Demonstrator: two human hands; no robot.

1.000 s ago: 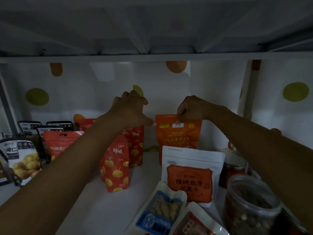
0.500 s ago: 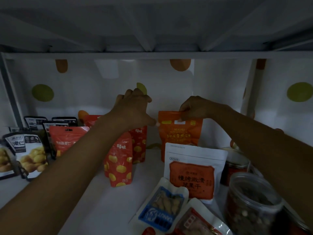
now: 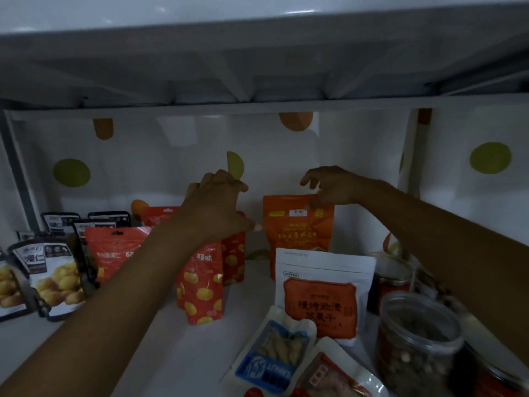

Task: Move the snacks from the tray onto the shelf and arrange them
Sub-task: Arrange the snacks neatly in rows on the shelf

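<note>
Two hands are shown reaching to the back of a white shelf [image 3: 137, 353], which is roofed by the ribbed grey underside of the upper shelf [image 3: 257, 67] and dimly lit. The rear is closed by a white backing sheet [image 3: 160, 150] printed with green and orange dots. The orange pouch [image 3: 297, 233] is stood upright against this sheet, right of centre. Its top edge is met by the right hand [image 3: 332, 186], whose thumb is laid on the pouch while the fingers are arched above it; whether the edge is pinched cannot be told. The left hand [image 3: 217, 202] is held just left of the pouch with bent fingers bunched and thumb stretched toward the pouch's left edge; nothing is seen in its grasp. Red pouches [image 3: 200, 287] with yellow print are stood below the left wrist, and black-and-white pouches [image 3: 48, 276] are ranged at the far left. A white zipper pouch [image 3: 323, 293] is placed directly in front of the orange one. A blue peanut pack [image 3: 272, 356] is laid flat nearest the viewer. A clear jar [image 3: 418, 345] of nuts and a red jar [image 3: 389, 282] are set at the right, under the right forearm.
</note>
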